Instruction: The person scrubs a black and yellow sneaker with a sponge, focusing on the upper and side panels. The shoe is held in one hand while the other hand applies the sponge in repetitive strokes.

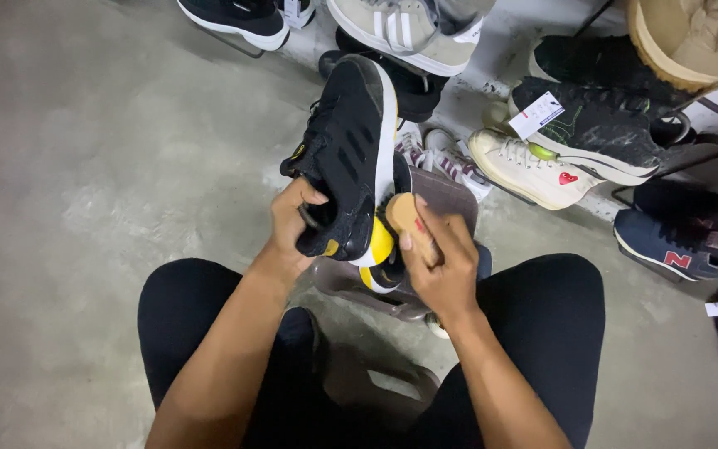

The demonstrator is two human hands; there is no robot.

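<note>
This looks like the back room of a shoe shop or a sneaker-cleaning workshop. The bare grey concrete floor (85, 166) carries many unmatched shoes along its far edge: a cream high-top sneaker (529, 170), a black marbled sneaker (600, 133) bearing a white paper tag (535, 114), a navy trainer (675, 245), a grey striped sneaker (409, 29) and a tan boot (695, 37) at the top right corner
</note>
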